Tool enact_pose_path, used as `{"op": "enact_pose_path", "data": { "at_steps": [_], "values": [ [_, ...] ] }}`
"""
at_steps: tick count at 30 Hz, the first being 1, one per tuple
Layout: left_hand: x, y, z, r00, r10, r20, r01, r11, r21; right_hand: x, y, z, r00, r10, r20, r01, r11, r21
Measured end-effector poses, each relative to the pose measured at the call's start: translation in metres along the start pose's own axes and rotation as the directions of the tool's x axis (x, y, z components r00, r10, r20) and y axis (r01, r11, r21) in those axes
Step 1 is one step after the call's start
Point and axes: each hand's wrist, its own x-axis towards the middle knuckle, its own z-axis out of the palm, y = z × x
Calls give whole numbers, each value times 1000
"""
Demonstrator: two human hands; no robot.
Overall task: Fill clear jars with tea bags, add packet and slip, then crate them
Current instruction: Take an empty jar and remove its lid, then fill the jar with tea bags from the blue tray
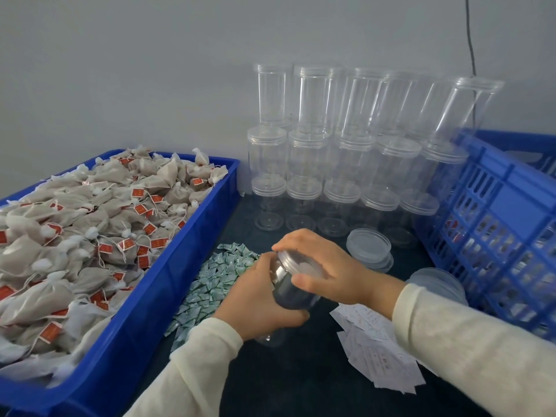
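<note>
progress: the jar point(293, 285) in hand is clear and looks empty, no tea bags visible inside, though motion blur makes this uncertain. judged to be at the start of a cycle: lid point(296, 263) coming off, or possibly going on; cannot tell which from one frame. the crate point(493, 206) at right shows shapes with red tags through its slots, probably filled jars already packed. many stacked jars point(337, 152) stand against the wall, all appearing empty and capped, so most of the work looks left to do. two loose lids point(368, 246) lie on the bench point(301, 380) just beside the crate, and more by the right sleeve.

supplies: tea bags point(90, 230) heaped in the blue tray point(168, 284) at left; packets point(210, 281) piled on the bench between tray and hands; slips point(382, 347) scattered under the right forearm.

left hand point(258, 299): fingers curled around the jar body from below and the left, gripping it. jar is tilted, mouth toward the upper left, held above the bench, apart from the stack.

right hand point(319, 266): fingers arched over the lid, thumb on the near edge, gripping the rim as for a twist.

left to do for this jar, as judged: fill with tea bags, add packet and slip, cap, place in crate.
</note>
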Motion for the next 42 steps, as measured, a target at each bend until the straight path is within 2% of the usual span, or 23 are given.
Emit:
{"op": "enact_pose_path", "data": {
  "at_steps": [2,4,5,6,7,9,10,12,14,15,17,19,20,22,24,26,27,29,32,34,37,39,42],
  "values": [
    [-5,-4,-5,997,37,-63,-28,990,138,0,0,-13,978,42,206,-26,997,-79],
    [-10,-3,-9,972,148,-185,-54,899,434,2,-5,-20,923,293,252,-310,950,30],
    [-12,-2,-9,955,213,-207,-53,809,586,5,-9,-22,850,465,246,-504,854,128],
    [-14,-1,-9,936,271,-225,-50,733,679,8,-11,-24,733,619,282,-678,697,232],
    [-14,-1,-7,912,331,-243,-54,683,728,11,-13,-25,608,702,370,-793,516,324],
    [-15,-2,-1,861,444,-248,-96,621,778,13,-14,-24,429,691,582,-891,217,399],
    [-15,-2,2,838,487,-244,-111,591,799,12,-13,-23,383,653,654,-907,132,399],
    [-16,-4,5,803,544,-243,-123,551,826,8,-12,-22,372,610,700,-906,75,417],
    [-18,-6,6,805,545,-234,-127,545,829,6,-14,-21,430,595,679,-876,94,473],
    [-18,-6,5,814,534,-228,-138,560,817,5,-14,-20,479,598,643,-853,146,500],
    [-20,-7,3,829,513,-223,-165,605,779,2,-12,-18,621,606,498,-778,400,484],
    [-22,-6,0,850,478,-221,-182,660,729,-3,-12,-17,785,520,337,-612,735,291],
    [-23,-6,-1,866,451,-218,-185,692,698,-5,-14,-18,855,439,276,-493,853,172],
    [-25,-5,-3,896,390,-211,-183,760,624,-7,-18,-22,945,262,194,-262,965,-24],
    [-26,-7,-5,924,327,-197,-191,842,504,-9,-18,-27,980,55,190,-15,978,-209],
    [-25,-10,-7,965,210,-156,-155,938,309,-7,-16,-34,966,-123,227,200,913,-355],
    [-25,-12,-9,976,167,-138,-132,964,229,-6,-14,-39,958,-171,230,252,886,-389],
    [-27,-17,-12,983,116,-145,-95,985,141,-6,-8,-49,968,-190,162,238,896,-375],
    [-28,-21,-15,980,54,-191,-48,998,33,-5,6,-62,993,-38,-114,17,983,-182],
    [-27,-22,-14,975,15,-221,-22,999,-28,-2,18,-65,952,146,-271,-140,989,39],
    [-28,-23,-11,970,-11,-244,-12,996,-91,6,50,-56,850,344,-400,-268,934,235],
    [-29,-23,-10,964,-12,-265,-22,992,-127,12,72,-42,742,496,-451,-425,869,255],
    [-31,-25,-11,959,-33,-281,-27,978,-206,21,99,-19,585,691,-425,-688,700,191]
  ]
}}
